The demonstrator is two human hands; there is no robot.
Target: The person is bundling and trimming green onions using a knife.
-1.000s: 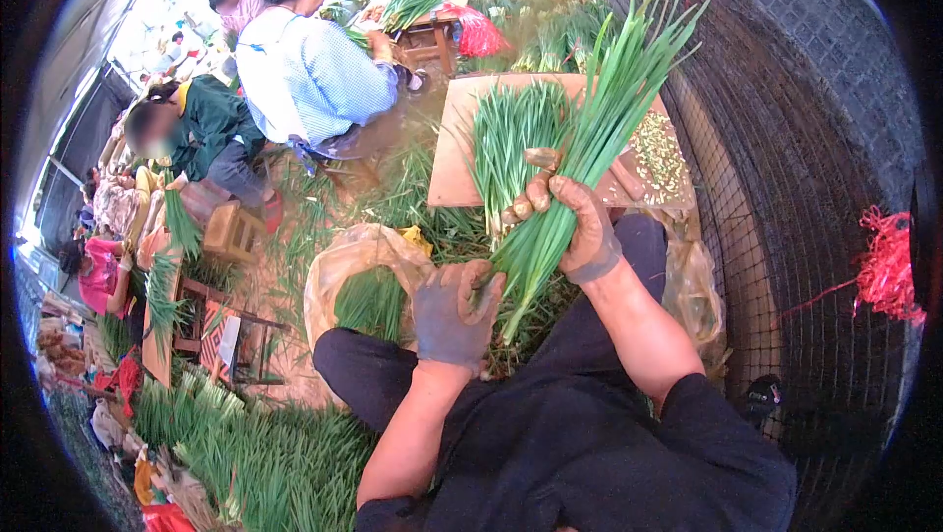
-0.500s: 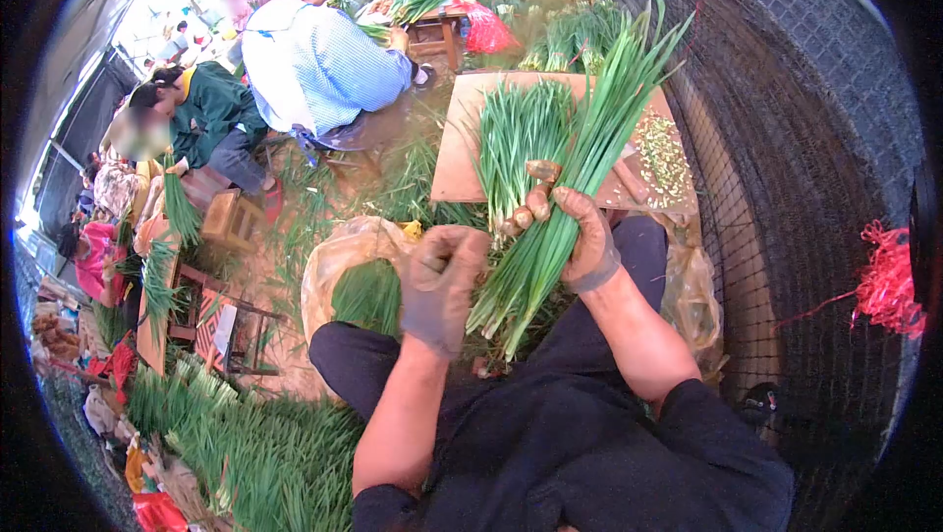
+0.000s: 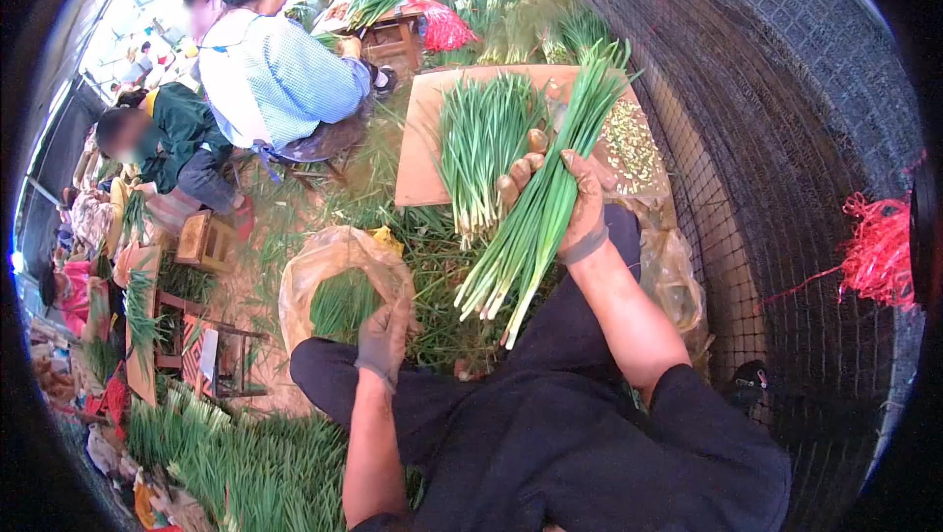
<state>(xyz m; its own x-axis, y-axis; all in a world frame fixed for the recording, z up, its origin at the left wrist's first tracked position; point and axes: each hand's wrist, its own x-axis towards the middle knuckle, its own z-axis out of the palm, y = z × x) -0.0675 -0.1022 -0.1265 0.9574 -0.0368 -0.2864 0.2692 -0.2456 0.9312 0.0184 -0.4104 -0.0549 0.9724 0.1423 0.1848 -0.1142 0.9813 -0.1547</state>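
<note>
In the head view my right hand (image 3: pixel 583 200), in a soiled glove, is wrapped around a bunch of garlic chives (image 3: pixel 552 206). Its fingertips show on the bunch's left side. The bunch slants, pale stem ends low and leaves high, above my lap. A second pile of garlic chives (image 3: pixel 487 144) lies behind it on a board (image 3: pixel 420 154). My left hand (image 3: pixel 386 334), also gloved, is over my left knee, beside the rim of a clear plastic bag (image 3: pixel 301 281) with green leaves inside. Blur hides how its fingers are set.
Pale trimmings (image 3: pixel 629 151) are scattered on the board's right. Netting (image 3: pixel 756 139) stands along my right, with red twine (image 3: pixel 877 252) hanging there. A person in blue checks (image 3: pixel 285 70) sits ahead left. Many chives (image 3: pixel 265 468) lie at lower left.
My left hand has moved down and left, away from the bunch toward the bag. My right hand keeps its hold. The whole view has shifted slightly.
</note>
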